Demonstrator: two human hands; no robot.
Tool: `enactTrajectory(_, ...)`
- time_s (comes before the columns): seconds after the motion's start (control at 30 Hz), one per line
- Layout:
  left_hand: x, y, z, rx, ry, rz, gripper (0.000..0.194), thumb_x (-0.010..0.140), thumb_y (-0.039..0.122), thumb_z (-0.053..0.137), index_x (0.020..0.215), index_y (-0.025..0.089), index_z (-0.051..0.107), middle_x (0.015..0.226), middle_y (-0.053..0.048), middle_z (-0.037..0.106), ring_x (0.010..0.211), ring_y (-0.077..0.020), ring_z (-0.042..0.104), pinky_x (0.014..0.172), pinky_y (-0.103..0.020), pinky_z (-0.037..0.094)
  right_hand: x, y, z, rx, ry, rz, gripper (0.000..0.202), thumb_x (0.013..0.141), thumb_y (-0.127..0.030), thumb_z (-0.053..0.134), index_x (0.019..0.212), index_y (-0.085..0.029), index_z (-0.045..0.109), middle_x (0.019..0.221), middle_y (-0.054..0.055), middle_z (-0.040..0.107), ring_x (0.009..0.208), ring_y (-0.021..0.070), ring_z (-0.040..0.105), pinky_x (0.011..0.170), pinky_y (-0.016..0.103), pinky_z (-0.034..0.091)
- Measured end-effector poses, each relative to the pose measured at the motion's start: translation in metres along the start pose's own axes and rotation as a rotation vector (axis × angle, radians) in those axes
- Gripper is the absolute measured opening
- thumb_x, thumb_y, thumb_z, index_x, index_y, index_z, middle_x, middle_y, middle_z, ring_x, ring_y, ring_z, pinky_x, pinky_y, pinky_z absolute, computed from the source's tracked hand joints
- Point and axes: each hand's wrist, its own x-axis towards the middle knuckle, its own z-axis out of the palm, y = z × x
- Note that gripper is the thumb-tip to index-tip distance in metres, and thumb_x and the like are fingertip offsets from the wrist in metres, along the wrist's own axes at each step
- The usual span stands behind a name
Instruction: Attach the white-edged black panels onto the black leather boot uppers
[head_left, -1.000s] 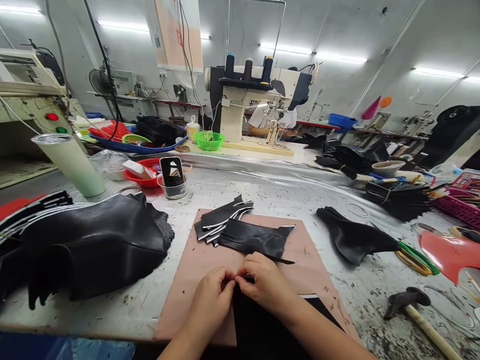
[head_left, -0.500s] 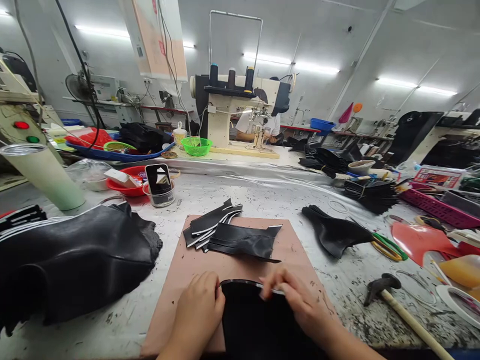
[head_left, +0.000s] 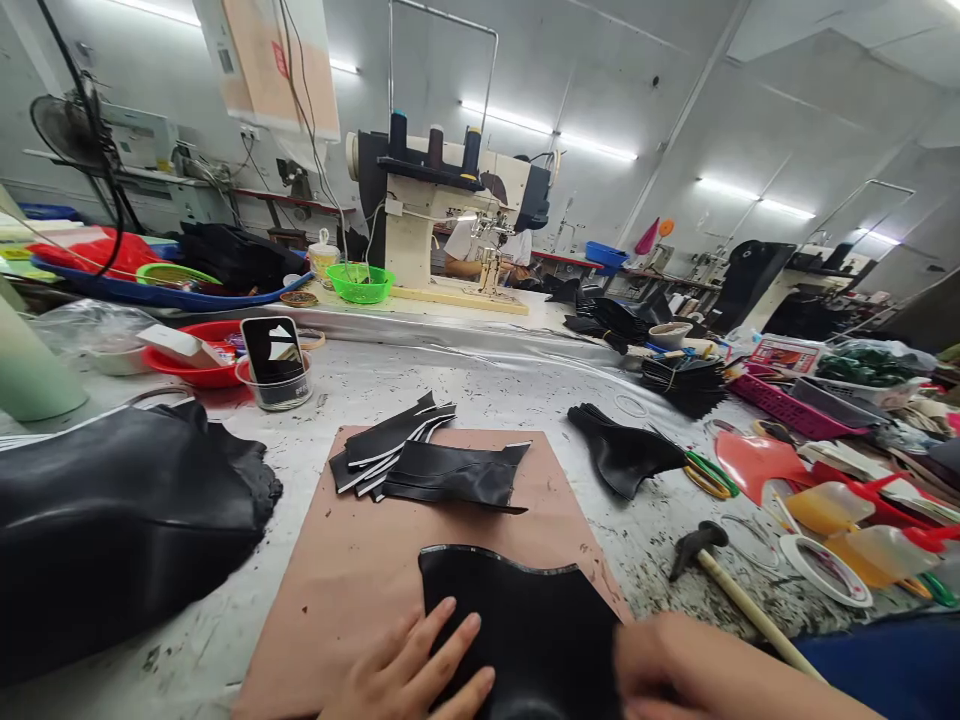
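A black leather piece [head_left: 517, 630] lies at the front of the pink board [head_left: 337, 590], its curved top edge turned away from me. My left hand [head_left: 420, 660] rests on its left part, fingers spread and flat. My right hand [head_left: 660, 650] is at the piece's right edge; motion smears its fingers, so whether it grips the edge is unclear. Farther up the board is a stack of black leather strips [head_left: 405, 440] with white edges, partly under a wider black leather panel [head_left: 454, 475].
To the right lie a hammer [head_left: 739, 590], black leather pieces [head_left: 626, 450], green-handled scissors [head_left: 709, 475] and a tape roll [head_left: 825, 570]. A big black leather hide [head_left: 135, 530] covers the left side. Behind stand a phone in a clear tub [head_left: 274, 380] and a sewing machine [head_left: 420, 220].
My left hand has gone from pinching the leather's top edge to lying flat on it. My right hand has moved down to the right edge. The view has swung right.
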Motion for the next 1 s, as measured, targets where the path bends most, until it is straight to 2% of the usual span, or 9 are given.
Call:
enactTrajectory(0.07,0.006,0.005,0.008,-0.040,0.065,-0.069,0.031,0.088,0.020,0.043,0.109,0.034,0.060,0.105,0.008,0.069,0.099,-0.0169,0.059,0.089,-0.029,0.037,0.043,-0.026,0.003,-0.184,0.125,-0.208,0.016,0.083,-0.016,0.049,0.088,-0.021,0.064,0.088,0.003,0.065,0.080,0.0150,0.059,0.071,0.025,0.044)
enactTrajectory(0.1,0.006,0.009,0.013,-0.055,0.083,-0.113,0.026,0.089,0.025,0.043,0.105,0.032,0.063,0.100,0.008,0.070,0.095,-0.0171,0.061,0.087,-0.029,0.037,0.067,-0.037,0.006,-0.343,0.234,-0.308,0.017,0.083,-0.015,0.051,0.096,-0.019,0.062,0.097,0.006,0.065,0.087,0.0175,0.058,0.075,0.027,0.044)
enactTrajectory(0.17,0.002,0.016,0.019,-0.060,0.099,-0.191,0.024,0.090,0.030,0.042,0.096,0.029,0.065,0.093,0.006,0.072,0.088,-0.0183,0.062,0.083,-0.031,0.038,0.117,-0.055,0.017,-0.708,0.300,-0.475,0.021,0.085,-0.012,0.051,0.104,-0.014,0.060,0.109,0.011,0.061,0.097,0.0223,0.055,0.079,0.032,0.044)
enactTrajectory(0.23,-0.009,0.021,0.016,-0.066,0.105,-0.244,0.023,0.089,0.029,0.043,0.091,0.027,0.065,0.090,0.006,0.072,0.086,-0.0186,0.063,0.080,-0.032,0.039,0.160,-0.063,0.029,-0.889,0.294,-0.513,0.022,0.086,-0.012,0.050,0.106,-0.009,0.059,0.108,0.016,0.061,0.096,0.0251,0.055,0.077,0.035,0.044)
enactTrajectory(0.33,-0.026,0.024,-0.003,-0.131,0.056,-0.290,0.020,0.089,0.027,0.043,0.093,0.027,0.063,0.094,0.007,0.072,0.091,-0.0151,0.062,0.081,-0.029,0.038,0.196,-0.060,0.040,-0.913,0.276,-0.502,0.019,0.087,-0.007,0.047,0.100,-0.005,0.061,0.089,0.015,0.064,0.080,0.0250,0.057,0.065,0.036,0.043)
enactTrajectory(0.47,-0.040,0.023,-0.025,-0.101,-0.210,-0.340,0.036,0.083,0.035,0.048,0.114,0.017,0.056,0.112,-0.005,0.066,0.104,-0.0187,0.057,0.091,-0.031,0.035,0.195,-0.046,0.038,-0.914,0.267,-0.551,0.031,0.087,-0.007,0.049,0.117,-0.007,0.056,0.086,0.010,0.063,0.078,0.0238,0.055,0.065,0.035,0.041)
enactTrajectory(0.57,-0.045,0.023,-0.027,-0.052,-0.363,-0.409,0.047,0.078,0.045,0.054,0.117,0.020,0.052,0.123,-0.012,0.059,0.113,-0.0246,0.052,0.096,-0.036,0.030,0.177,-0.039,0.037,-0.898,0.263,-0.624,0.030,0.088,-0.011,0.051,0.118,-0.014,0.056,0.088,0.007,0.062,0.079,0.0218,0.053,0.068,0.035,0.039)
enactTrajectory(0.73,-0.040,0.025,-0.020,-0.058,-0.352,-0.462,0.039,0.084,0.048,0.046,0.114,0.024,0.054,0.121,-0.006,0.061,0.118,-0.0209,0.048,0.101,-0.033,0.020,0.157,-0.035,0.045,-0.775,0.344,-0.748,0.028,0.086,-0.012,0.055,0.113,-0.017,0.059,0.085,0.005,0.061,0.074,0.0199,0.048,0.069,0.033,0.036)
enactTrajectory(1.0,-0.027,0.036,-0.008,0.035,-0.308,-0.495,0.034,0.087,0.034,0.036,0.106,0.016,0.058,0.110,-0.013,0.065,0.107,-0.0243,0.055,0.096,-0.037,0.024,0.156,-0.050,0.051,-0.729,0.330,-0.741,0.030,0.081,-0.012,0.060,0.111,-0.015,0.061,0.083,0.005,0.061,0.073,0.0203,0.047,0.067,0.032,0.034)
